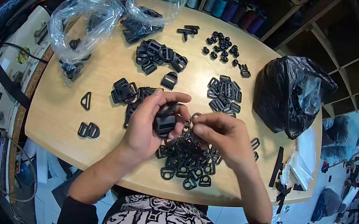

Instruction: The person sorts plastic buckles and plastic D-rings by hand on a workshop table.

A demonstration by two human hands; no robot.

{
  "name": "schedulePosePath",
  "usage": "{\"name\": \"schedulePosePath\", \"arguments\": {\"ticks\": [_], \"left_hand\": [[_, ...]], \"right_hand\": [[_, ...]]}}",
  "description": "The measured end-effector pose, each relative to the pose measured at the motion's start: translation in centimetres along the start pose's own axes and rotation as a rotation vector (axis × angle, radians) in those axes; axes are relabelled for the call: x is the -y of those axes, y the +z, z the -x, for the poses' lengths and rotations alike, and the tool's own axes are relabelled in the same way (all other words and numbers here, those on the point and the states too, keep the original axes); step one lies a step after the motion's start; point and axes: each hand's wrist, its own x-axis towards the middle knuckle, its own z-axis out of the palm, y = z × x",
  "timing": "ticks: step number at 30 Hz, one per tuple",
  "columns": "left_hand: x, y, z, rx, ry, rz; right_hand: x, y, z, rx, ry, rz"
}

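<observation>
We find the left hand [147, 123] closed around a black plastic buckle [164, 123], thumb over the top and fingers curled behind it, held just above the near middle of the table [60, 126]. The right hand [222, 135] pinches a small black ring [195, 116] between thumb and forefinger, touching or just beside the buckle; we cannot tell whether the two parts are engaged.

Directly beneath both hands lies a heap of black D-rings [187, 167], interlocked and overlapping. Further heaps stand apart on the table: square slide buckles [224, 93], larger buckles [160, 56], small round pieces [220, 46]. A black plastic bag [285, 96] sits to the right, clear bags [86, 17] to the left, thread spools [220, 3] on the shelf behind.

Our assessment of handling: the buckle looks light, rigid and smooth-moulded, so it will not deform but may slip or twist under a loose pinch. We judge the flat sides of its body the soundest hold, leaving the slotted end free. The ring, being thin and small, wants a fingertip pinch across its rim; it would drop easily and be lost among the like-coloured heap below.
</observation>
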Motion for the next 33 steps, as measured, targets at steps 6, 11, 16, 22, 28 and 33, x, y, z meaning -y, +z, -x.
{"name": "schedulePosePath", "arguments": {"ticks": [6,11,16,22,28,33], "left_hand": [[0.6,0.5,0.0,0.061,0.049,-0.219],[0.8,1.1,0.3,0.033,0.066,-0.39],[0.9,1.4,0.6,0.073,0.036,-0.391],[0.4,1.5,0.8,0.094,-0.026,-0.347],[0.1,0.5,0.5,0.08,-0.169,-0.141],[0.1,0.5,0.7,0.037,-0.191,-0.054]], "right_hand": [[-0.9,-1.9,1.5,0.048,-0.12,0.542],[-0.8,-1.0,1.2,-0.101,-0.305,0.775],[0.5,0.7,0.1,-0.17,-0.717,0.806],[0.6,1.2,-0.7,-0.069,-0.15,0.119],[0.8,-0.4,-1.7,-0.01,-0.104,-0.34],[2.0,-0.2,-2.5,-0.032,-0.091,-0.313]]}}
